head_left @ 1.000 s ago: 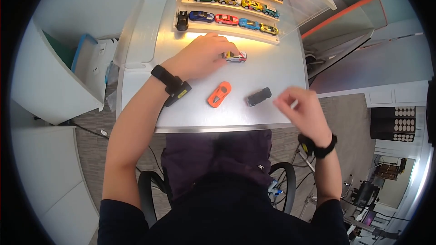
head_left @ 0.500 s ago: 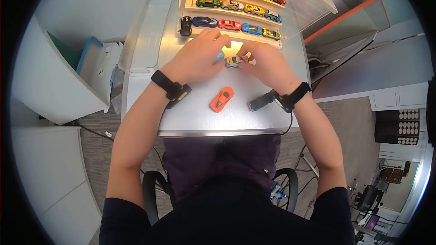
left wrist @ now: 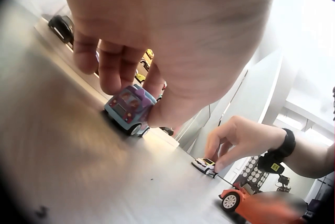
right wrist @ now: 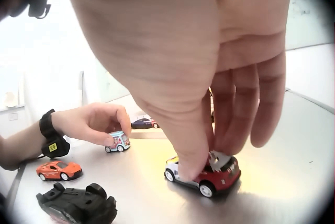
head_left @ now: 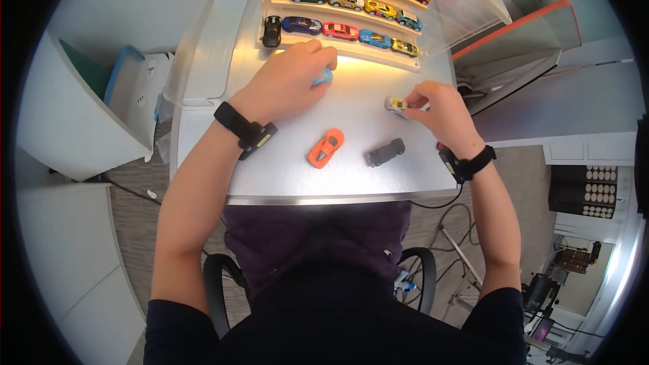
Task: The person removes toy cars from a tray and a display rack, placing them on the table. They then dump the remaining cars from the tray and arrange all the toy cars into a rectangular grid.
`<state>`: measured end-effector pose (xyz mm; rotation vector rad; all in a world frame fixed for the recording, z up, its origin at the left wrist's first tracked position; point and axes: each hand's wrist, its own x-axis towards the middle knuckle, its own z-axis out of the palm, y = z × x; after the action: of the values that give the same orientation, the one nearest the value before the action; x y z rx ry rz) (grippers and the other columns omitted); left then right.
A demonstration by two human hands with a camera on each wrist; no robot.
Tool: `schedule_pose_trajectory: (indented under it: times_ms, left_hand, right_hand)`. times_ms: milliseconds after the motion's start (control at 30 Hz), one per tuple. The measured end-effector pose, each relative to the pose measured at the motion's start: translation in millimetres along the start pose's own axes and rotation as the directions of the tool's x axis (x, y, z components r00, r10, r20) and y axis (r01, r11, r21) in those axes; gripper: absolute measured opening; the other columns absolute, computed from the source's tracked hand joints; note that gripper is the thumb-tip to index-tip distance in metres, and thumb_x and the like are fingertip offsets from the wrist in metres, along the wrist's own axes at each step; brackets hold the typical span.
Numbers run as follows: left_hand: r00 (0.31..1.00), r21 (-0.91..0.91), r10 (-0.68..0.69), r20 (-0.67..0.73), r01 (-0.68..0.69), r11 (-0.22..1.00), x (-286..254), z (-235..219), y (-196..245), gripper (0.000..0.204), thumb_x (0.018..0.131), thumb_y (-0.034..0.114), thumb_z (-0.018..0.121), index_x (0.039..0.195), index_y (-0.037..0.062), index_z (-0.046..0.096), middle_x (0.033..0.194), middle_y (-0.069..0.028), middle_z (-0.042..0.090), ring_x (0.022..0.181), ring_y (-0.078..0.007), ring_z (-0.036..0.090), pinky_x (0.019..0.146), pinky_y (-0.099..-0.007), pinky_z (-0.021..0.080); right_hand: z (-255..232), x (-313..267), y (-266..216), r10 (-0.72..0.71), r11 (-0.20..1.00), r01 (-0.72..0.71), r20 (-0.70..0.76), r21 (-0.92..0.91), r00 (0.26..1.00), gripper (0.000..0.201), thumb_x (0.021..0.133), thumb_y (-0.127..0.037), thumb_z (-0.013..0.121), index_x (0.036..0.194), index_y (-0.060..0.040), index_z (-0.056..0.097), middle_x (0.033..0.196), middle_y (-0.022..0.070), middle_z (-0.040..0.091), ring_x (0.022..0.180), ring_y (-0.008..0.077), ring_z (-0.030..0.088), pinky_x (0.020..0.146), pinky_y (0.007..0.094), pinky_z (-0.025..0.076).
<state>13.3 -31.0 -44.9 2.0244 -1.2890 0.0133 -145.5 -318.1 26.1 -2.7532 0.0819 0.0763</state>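
Note:
My left hand (head_left: 287,80) holds a light blue toy van (left wrist: 125,110) between thumb and fingers, down at the table in front of the lowest car shelf. To the right, my right hand (head_left: 443,113) pinches a white, red and yellow toy car (right wrist: 226,176) by its sides, its wheels at the tabletop. Nearer the front edge lies an orange toy car (head_left: 326,148), upright on its wheels. Beside that one is a black toy car (right wrist: 78,203), turned over with its wheels up.
A stepped, lit display (head_left: 345,52) at the back carries rows of toy cars. On its lowest step, a black car (head_left: 272,31) stands crosswise at the left end. Clear plastic panels (head_left: 203,61) flank the display. The table's front edge (head_left: 324,200) runs before the lap.
My right hand came in from the right, took the white, red and yellow car beside my left hand, and carried it right. My left hand stayed near the display; the light blue van came into view.

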Motion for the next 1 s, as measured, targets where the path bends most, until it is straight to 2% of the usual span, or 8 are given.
schedule_pose_trajectory:
  times_ms: [133,233,333,433,633,733,933,1000]
  left_hand:
    - [1.000,-0.009,-0.013,0.012,0.013,1.000,1.3,-0.2,3.2,0.027,0.093,0.009,0.077,0.116,0.0080,0.063,0.108,-0.0118,0.065,0.088,-0.0306,0.069,0.081,-0.0422,0.057]
    - [1.000,-0.001,0.005,-0.025,-0.005,1.000,1.1,-1.5,3.9,0.027,0.093,0.008,0.077,0.116,0.0075,0.063,0.109,-0.0117,0.065,0.090,-0.0307,0.069,0.082,-0.0415,0.056]
    - [0.998,0.013,0.020,-0.053,-0.019,1.000,2.3,-0.3,-7.1,0.027,0.094,0.008,0.078,0.116,0.0067,0.063,0.110,-0.0116,0.065,0.093,-0.0313,0.068,0.083,-0.0418,0.056]
    - [0.998,0.015,0.021,-0.059,-0.020,1.000,1.0,1.8,-8.9,0.026,0.094,0.008,0.078,0.115,0.0060,0.062,0.110,-0.0120,0.065,0.095,-0.0320,0.068,0.083,-0.0422,0.056]
    - [1.000,-0.007,-0.012,-0.026,0.012,1.000,2.7,-1.4,-5.8,0.026,0.093,0.008,0.077,0.114,0.0051,0.062,0.109,-0.0127,0.065,0.095,-0.0331,0.067,0.083,-0.0420,0.056]
    - [0.999,-0.015,-0.030,-0.012,0.030,0.999,3.5,-2.5,-3.8,0.026,0.093,0.008,0.077,0.114,0.0048,0.062,0.108,-0.0128,0.065,0.094,-0.0328,0.067,0.083,-0.0419,0.056]
    - [0.999,0.013,-0.029,-0.015,0.029,0.999,4.0,-1.4,-3.4,0.025,0.093,0.008,0.077,0.113,0.0045,0.062,0.108,-0.0128,0.065,0.091,-0.0315,0.067,0.081,-0.0411,0.056]
    - [1.000,0.012,-0.029,-0.005,0.029,1.000,4.3,-1.5,-2.6,0.025,0.094,0.008,0.077,0.113,0.0044,0.062,0.107,-0.0124,0.065,0.089,-0.0307,0.067,0.080,-0.0407,0.056]
  right_hand:
    - [20.8,30.5,-30.4,-0.016,0.998,0.017,-0.019,0.053,1.000,0.022,0.083,-0.012,0.089,0.101,-0.0039,0.081,0.094,0.0129,0.077,0.087,0.0296,0.075,0.082,0.0408,0.060]
    - [37.5,60.9,-57.4,-0.179,0.982,0.181,-0.043,0.050,0.983,0.024,0.083,-0.013,0.088,0.105,-0.0068,0.082,0.095,0.0117,0.077,0.089,0.0309,0.075,0.084,0.0415,0.060]
    - [37.7,66.8,-65.2,-0.219,0.972,0.217,-0.009,-0.089,0.976,0.024,0.086,-0.013,0.086,0.109,-0.0100,0.082,0.097,0.0105,0.076,0.092,0.0320,0.075,0.084,0.0427,0.059]
    - [35.1,51.4,-44.7,-0.200,0.976,0.197,-0.021,-0.090,0.980,0.025,0.088,-0.008,0.084,0.112,-0.0077,0.082,0.094,0.0101,0.073,0.081,0.0248,0.072,0.076,0.0379,0.058]
    - [-2.4,-17.0,-6.3,0.049,0.989,-0.046,0.016,-0.142,0.999,0.020,0.088,-0.009,0.082,0.108,-0.0111,0.083,0.092,0.0097,0.070,0.087,0.0316,0.072,0.080,0.0418,0.058]
    - [-6.7,-29.9,5.3,0.071,0.995,-0.070,0.000,-0.077,0.998,0.021,0.087,-0.008,0.083,0.108,-0.0107,0.083,0.092,0.0101,0.070,0.086,0.0307,0.072,0.079,0.0407,0.058]
    - [16.2,19.1,-16.7,-0.220,0.972,0.214,-0.048,-0.099,0.974,0.026,0.085,-0.008,0.085,0.111,-0.0084,0.083,0.091,0.0091,0.071,0.084,0.0247,0.073,0.078,0.0388,0.058]
    - [27.1,38.3,-36.5,-0.221,0.973,0.217,-0.040,-0.077,0.975,0.026,0.086,-0.009,0.085,0.111,-0.0086,0.083,0.091,0.0092,0.072,0.085,0.0255,0.073,0.079,0.0395,0.058]
